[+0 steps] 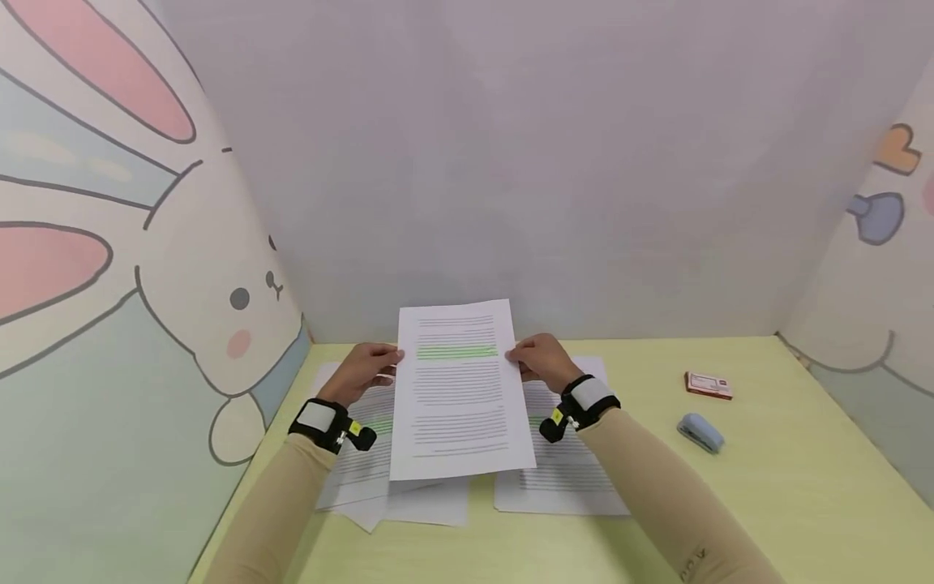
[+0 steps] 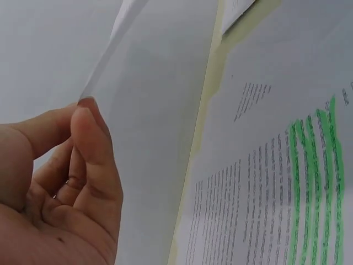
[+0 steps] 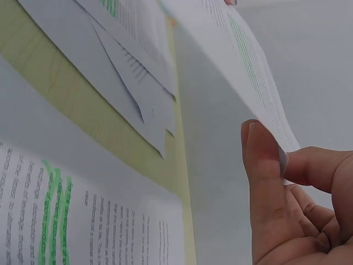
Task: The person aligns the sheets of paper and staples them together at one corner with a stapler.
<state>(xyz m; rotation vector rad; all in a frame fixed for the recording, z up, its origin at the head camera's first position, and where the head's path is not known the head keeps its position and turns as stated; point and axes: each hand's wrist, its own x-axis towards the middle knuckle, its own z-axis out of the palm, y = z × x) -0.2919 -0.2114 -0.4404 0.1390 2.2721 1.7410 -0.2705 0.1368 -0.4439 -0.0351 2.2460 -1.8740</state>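
A printed sheet of paper (image 1: pixel 460 389) with green highlighted lines is held up above the table, tilted toward the head camera. My left hand (image 1: pixel 362 373) pinches its left edge between thumb and fingers, and my right hand (image 1: pixel 543 362) pinches the right edge. In the left wrist view the left fingertips (image 2: pixel 91 132) grip the thin paper edge. The right wrist view shows the right thumb and forefinger (image 3: pixel 262 160) on the opposite edge. Below lie a spread pile of printed sheets (image 1: pixel 357 470) at left and another stack (image 1: pixel 569 487) at right, both with green highlighting.
On the right side of the yellow-green table (image 1: pixel 788 503) lie a blue stapler (image 1: pixel 700 432) and a small red and white box (image 1: pixel 708 385). A plain grey wall (image 1: pixel 525 178) rises behind the table. Side panels with cartoon drawings flank it.
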